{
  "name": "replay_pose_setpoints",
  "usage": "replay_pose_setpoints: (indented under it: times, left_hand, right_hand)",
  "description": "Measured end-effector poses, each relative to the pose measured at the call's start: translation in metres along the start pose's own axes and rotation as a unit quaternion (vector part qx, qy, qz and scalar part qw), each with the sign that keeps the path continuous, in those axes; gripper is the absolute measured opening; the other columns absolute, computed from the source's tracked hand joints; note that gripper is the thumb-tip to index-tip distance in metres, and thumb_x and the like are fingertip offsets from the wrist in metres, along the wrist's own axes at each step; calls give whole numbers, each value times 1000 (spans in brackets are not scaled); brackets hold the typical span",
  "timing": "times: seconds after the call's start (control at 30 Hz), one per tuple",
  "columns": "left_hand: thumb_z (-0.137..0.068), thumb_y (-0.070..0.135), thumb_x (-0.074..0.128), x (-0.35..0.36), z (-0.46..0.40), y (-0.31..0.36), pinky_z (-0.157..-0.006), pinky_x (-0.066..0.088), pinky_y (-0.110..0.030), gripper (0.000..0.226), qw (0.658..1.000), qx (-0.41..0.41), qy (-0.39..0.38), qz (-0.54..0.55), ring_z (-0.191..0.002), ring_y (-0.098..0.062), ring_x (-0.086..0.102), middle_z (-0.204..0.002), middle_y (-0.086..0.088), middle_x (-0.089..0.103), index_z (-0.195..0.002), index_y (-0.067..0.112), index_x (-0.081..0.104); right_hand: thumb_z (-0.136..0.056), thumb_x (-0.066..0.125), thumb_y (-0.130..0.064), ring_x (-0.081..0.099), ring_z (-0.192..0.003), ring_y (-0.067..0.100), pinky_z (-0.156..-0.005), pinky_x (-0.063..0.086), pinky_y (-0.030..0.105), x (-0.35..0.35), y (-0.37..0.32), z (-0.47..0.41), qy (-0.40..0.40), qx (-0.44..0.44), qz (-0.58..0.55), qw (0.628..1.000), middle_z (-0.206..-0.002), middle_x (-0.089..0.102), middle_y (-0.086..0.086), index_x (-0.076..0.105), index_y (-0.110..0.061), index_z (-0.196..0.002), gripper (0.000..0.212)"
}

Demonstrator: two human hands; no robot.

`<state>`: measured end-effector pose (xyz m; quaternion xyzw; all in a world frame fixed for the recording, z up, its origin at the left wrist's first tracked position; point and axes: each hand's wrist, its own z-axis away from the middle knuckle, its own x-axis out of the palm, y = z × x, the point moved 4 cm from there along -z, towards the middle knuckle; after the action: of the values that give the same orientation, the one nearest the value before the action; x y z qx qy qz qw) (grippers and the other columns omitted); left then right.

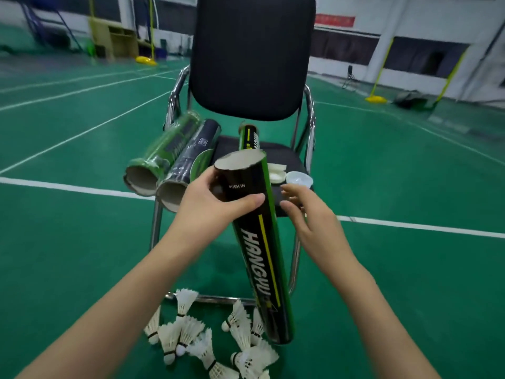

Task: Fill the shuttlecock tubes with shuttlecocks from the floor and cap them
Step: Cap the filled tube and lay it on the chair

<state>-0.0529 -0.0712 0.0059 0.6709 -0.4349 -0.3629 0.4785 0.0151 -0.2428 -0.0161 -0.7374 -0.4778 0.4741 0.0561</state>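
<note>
My left hand point(210, 206) grips a black and green shuttlecock tube point(258, 242) near its open top end, holding it almost upright in front of the chair. My right hand point(308, 217) hovers just right of the tube, fingers apart and empty. Two more open tubes point(164, 162) lie side by side on the seat's left edge, mouths toward me. A third tube point(248, 136) lies further back on the seat. White and clear caps point(289, 177) sit on the seat's right side. Several white shuttlecocks point(207, 335) lie scattered on the green floor below my arms.
A black chair point(251, 58) with a chrome frame stands directly ahead on the green court floor. White court lines cross left and right. Yellow net posts point(378, 98) and a dark bag stand far back.
</note>
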Motion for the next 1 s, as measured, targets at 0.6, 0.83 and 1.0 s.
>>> replay_pose_setpoints:
  times: [0.6, 0.83, 1.0]
  left_hand:
    - [-63, 23, 85, 21, -30, -8, -90, 49, -24, 41, 999, -20, -44, -20, -95, 1, 63, -98, 14, 70, -95, 34, 63]
    - [-60, 20, 87, 39, -19, -16, -86, 49, -20, 49, 998, -16, -67, -12, -96, 0, 63, -100, 17, 68, -95, 41, 59]
    - [-61, 18, 87, 65, -2, -19, -84, 46, -14, 51, 995, -8, -101, -22, -98, 6, 59, -98, 22, 64, -95, 41, 56]
  right_hand:
    - [-89, 54, -26, 43, -109, 26, -83, 36, 38, 35, 119, -94, -24, 119, 219, 968, -117, 54, 6, 59, -12, -104, 21]
    - [-90, 53, -23, 46, -102, 25, -79, 35, 36, 17, 100, -80, 19, 108, 209, 972, -108, 56, 5, 59, -13, -92, 13]
    - [-86, 56, -16, 48, -99, 22, -83, 38, 38, -24, 59, -48, 70, 73, 89, 991, -98, 54, -1, 54, -17, -80, 6]
